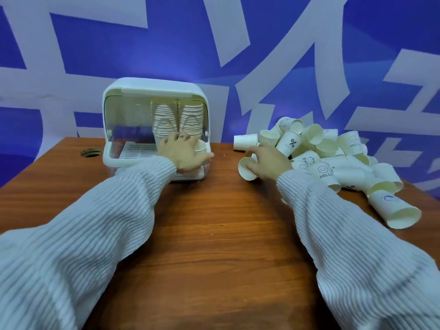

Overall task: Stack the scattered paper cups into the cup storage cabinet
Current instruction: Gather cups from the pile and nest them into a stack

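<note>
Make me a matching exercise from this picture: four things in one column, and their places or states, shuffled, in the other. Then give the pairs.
Things:
1. stacked cups
2. left hand
3. right hand
4. loose cup pile

Places or states:
A. grips a cup lying on its side on the table
B. heaped on the table's right side
C. upright inside the open cabinet
D. reaches into the cabinet's front, beside a single cup

Pairs: 1-C, 2-D, 3-A, 4-B
</note>
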The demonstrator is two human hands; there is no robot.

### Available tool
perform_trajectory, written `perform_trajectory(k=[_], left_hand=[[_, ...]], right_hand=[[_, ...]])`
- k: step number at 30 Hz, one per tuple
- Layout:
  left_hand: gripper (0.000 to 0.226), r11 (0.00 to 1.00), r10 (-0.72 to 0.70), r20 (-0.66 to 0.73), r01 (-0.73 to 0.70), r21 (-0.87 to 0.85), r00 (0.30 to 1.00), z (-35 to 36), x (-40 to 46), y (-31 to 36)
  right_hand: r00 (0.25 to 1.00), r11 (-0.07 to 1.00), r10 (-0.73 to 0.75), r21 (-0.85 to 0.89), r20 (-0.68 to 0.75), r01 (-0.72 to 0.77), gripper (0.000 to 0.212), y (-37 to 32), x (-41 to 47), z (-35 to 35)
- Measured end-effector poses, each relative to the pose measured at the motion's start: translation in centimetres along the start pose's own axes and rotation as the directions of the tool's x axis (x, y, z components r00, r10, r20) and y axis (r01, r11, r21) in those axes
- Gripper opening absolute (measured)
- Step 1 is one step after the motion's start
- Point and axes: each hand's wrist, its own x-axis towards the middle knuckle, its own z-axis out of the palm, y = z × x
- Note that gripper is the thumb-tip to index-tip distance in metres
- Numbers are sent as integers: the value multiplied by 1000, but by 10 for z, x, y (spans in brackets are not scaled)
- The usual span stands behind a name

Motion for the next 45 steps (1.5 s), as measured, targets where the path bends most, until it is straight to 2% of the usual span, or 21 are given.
perform_trajectory(k=[2, 4, 5, 6, 8, 10, 12, 14, 16, 18, 20, 22, 25, 28, 30, 33, 35, 37, 41, 43, 45], left_hand=[[84, 998, 7, -162, -18, -64, 987, 0, -7, 2], [73, 979, 72, -455, -150, -137, 887, 3, -19, 10], [68, 955, 130, -542, -252, -157, 830, 4, -25, 17], [68, 920, 215, -564, -359, -158, 798, 7, -30, 26], [91, 839, 384, -447, -507, -197, 808, 15, -40, 48], [112, 791, 401, -298, -492, -365, 866, 24, -51, 72], [108, 740, 329, -266, -422, -524, 906, 36, -60, 92], [101, 721, 278, -291, -399, -566, 916, 46, -71, 109], [102, 717, 274, -287, -394, -575, 918, 55, -78, 120], [103, 720, 290, -272, -396, -570, 918, 63, -81, 126], [103, 726, 284, -267, -388, -568, 921, 66, -81, 127], [102, 720, 258, -271, -372, -586, 927, 64, -82, 126], [103, 720, 213, -271, -338, -606, 939, 62, -82, 122], [104, 726, 185, -271, -317, -611, 945, 58, -81, 114], [104, 719, 163, -284, -311, -621, 945, 53, -82, 108], [102, 689, 115, -332, -316, -652, 936, 38, -86, 95], [100, 674, 52, -391, -321, -665, 919, 24, -87, 81], [97, 664, -36, -462, -324, -674, 886, 9, -87, 65], [79, 565, -254, -477, -271, -779, 841, -11, -80, 27], [73, 555, -304, -484, -260, -790, 821, -14, -76, 8], [72, 574, -331, -498, -247, -780, 802, -13, -74, -8]], right_hand=[[1000, 992, -9, -125, -19, 6, 26, 5, -4, 7], [988, 994, 4, -110, -157, -22, 24, 5, -9, 6], [975, 999, 36, -18, -221, -40, 23, 3, -12, 3], [964, 990, 85, 130, -253, -54, 20, -1, -15, 0], [963, 889, 137, 459, -230, -17, 15, -8, -24, -4], [985, 781, 73, 624, -156, 41, 15, -14, -36, -5], [991, 761, 79, 649, -109, 10, 26, -7, -48, -4], [952, 808, 232, 584, -198, -75, 31, 12, -56, -8], [879, 909, 339, 357, -336, -214, 32, 42, -61, -13], [895, 938, 347, 111, -280, -329, 48, 68, -65, -14], [917, 929, 355, -40, -180, -368, 56, 83, -70, -10], [924, 926, 347, -98, -161, -364, 59, 89, -75, -4], [911, 916, 389, -53, -134, -398, 65, 85, -76, -4], [901, 902, 432, -4, 32, -432, 84, 78, -74, -13], [910, 915, 393, 39, 134, -402, 87, 72, -73, -22], [954, 911, 301, 291, 12, -291, 80, 47, -71, -37], [957, 796, 279, 576, -76, -186, 74, 20, -64, -46], [958, 646, 250, 761, -142, -56, 71, -12, -55, -50], [952, 557, 120, 813, -280, 169, 64, -76, -25, -40], [952, 578, 79, 791, -297, 199, 55, -100, -8, -30], [946, 656, 46, 724, -322, 215, 49, -117, 8, -20]])
